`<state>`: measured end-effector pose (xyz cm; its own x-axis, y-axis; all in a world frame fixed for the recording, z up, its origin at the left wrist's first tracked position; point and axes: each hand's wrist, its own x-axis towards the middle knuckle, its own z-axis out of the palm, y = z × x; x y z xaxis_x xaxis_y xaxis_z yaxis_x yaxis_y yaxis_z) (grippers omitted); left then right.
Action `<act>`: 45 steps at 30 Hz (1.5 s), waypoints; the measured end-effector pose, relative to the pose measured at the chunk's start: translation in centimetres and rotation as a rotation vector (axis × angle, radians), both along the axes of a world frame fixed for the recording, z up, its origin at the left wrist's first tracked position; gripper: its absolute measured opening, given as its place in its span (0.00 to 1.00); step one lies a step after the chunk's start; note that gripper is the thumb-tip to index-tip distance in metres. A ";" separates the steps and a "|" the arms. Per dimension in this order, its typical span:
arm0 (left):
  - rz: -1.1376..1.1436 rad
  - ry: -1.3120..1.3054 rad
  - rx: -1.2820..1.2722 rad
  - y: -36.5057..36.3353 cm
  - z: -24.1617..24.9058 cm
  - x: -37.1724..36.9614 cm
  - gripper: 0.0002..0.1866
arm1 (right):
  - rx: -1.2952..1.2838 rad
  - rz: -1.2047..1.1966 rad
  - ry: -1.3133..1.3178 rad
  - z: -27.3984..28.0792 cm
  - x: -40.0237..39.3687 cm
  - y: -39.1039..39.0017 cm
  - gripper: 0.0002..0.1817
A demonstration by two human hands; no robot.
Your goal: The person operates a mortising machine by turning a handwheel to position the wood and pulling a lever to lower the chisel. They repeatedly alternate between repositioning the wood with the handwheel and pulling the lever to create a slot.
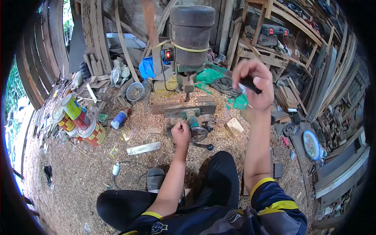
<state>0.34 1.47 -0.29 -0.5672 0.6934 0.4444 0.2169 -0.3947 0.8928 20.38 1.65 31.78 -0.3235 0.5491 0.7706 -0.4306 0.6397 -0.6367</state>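
A bench drilling or mortising machine with a dark motor housing (192,37) stands in front of me, its red switch (168,55) lit. Raised at the right, my right hand (256,84) is curled round the black grip of the machine's lever (250,84). Below the spindle (187,84), a wooden piece (162,107) lies along the vise jaw (196,110). My left hand (181,134) is closed beside the round handwheel (199,134); what its fingers hold is hidden. A lever with a black ball knob (210,147) sticks out under the wheel.
Wood shavings cover the ground. At left stand several paint cans (93,131) and a blue-white bottle (119,119). A wood block (234,126) lies right of the vise, a pale strip (143,148) left of it. A cable with a white plug (116,169) lies near my foot.
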 end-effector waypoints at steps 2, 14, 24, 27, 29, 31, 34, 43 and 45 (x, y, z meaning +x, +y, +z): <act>0.026 0.043 -0.040 0.0 -0.1 0.0 0.21 | 0.113 -0.097 -0.080 1.5 0.2 -0.2 0.17; -0.030 -0.041 0.010 -0.1 -0.1 0.1 0.22 | 0.402 0.024 0.127 -0.8 -1.1 1.7 0.37; -0.001 -0.050 -0.089 -0.5 0.8 0.0 0.17 | 0.442 -0.175 0.222 -4.7 -1.6 -0.3 0.31; -0.027 -0.131 -0.114 -0.5 -0.4 -0.1 0.17 | 0.441 -0.172 0.162 -5.7 -0.7 -0.5 0.27; -0.041 -0.154 -0.102 -0.5 -0.1 0.0 0.16 | 0.389 -0.264 0.105 -6.4 -1.0 -1.2 0.21; -0.032 -0.104 -0.096 -0.6 -0.1 -0.1 0.16 | 0.397 -0.235 0.124 -7.3 -0.3 -0.7 0.20; -0.018 -0.069 -0.102 -0.7 0.5 0.0 0.17 | 0.561 -0.131 -0.024 -8.1 0.8 0.1 0.21; -0.072 -0.107 -0.083 -0.8 1.1 0.5 0.23 | 0.673 -0.053 0.193 -12.2 -0.1 0.8 0.20; -0.058 -0.105 -0.083 -0.8 1.6 0.6 0.24 | 0.613 -0.098 0.179 -13.4 -0.1 0.2 0.20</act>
<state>0.96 0.65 1.32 -0.5658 0.7580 0.3246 0.0995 -0.3280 0.9394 20.31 1.88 18.36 -0.1314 0.0126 0.9913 -0.4179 0.9060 -0.0669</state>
